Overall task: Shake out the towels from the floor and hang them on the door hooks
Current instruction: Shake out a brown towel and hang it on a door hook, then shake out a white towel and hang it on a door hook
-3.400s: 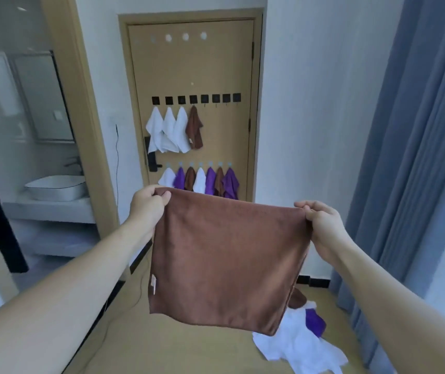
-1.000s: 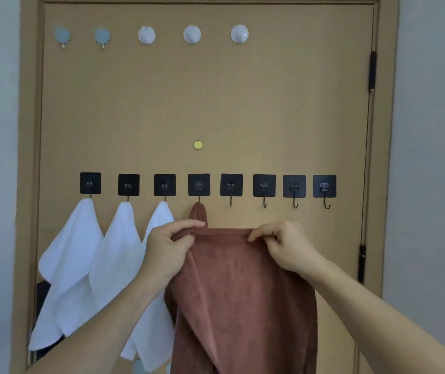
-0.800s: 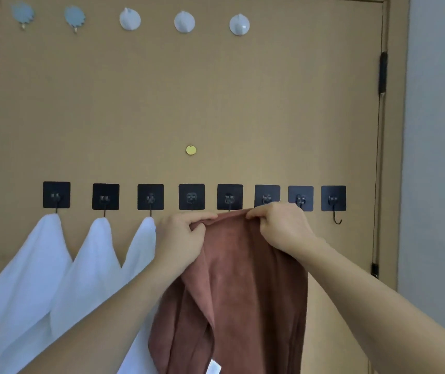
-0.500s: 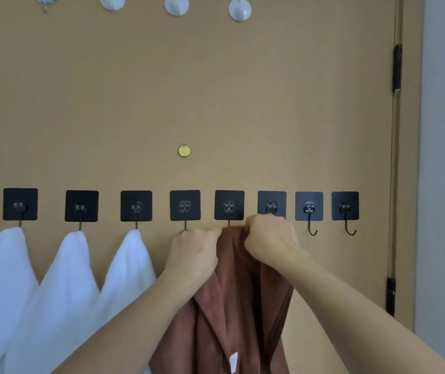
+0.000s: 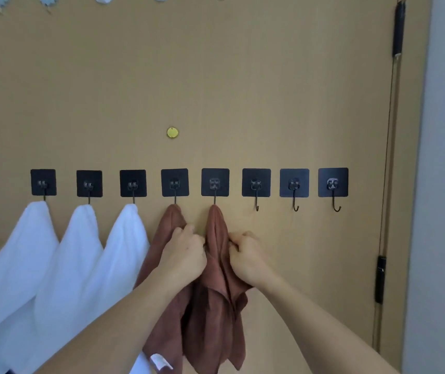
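Brown cloth is hanging from the fifth hook, just above the fingers: the left hand and right hand are both pinching this towel, fingers curled into its folds. Left of them, four towels are hanging; right of them, three hooks are waiting bare. Probably only letting go remains here.

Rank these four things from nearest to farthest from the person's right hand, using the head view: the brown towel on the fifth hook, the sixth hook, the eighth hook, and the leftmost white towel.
1. Brown towel on the fifth hook: gripped by the right hand.
2. Sixth hook: empty, just above the hand.
3. Eighth hook: empty, far right of the row.
4. Leftmost white towel: far left.
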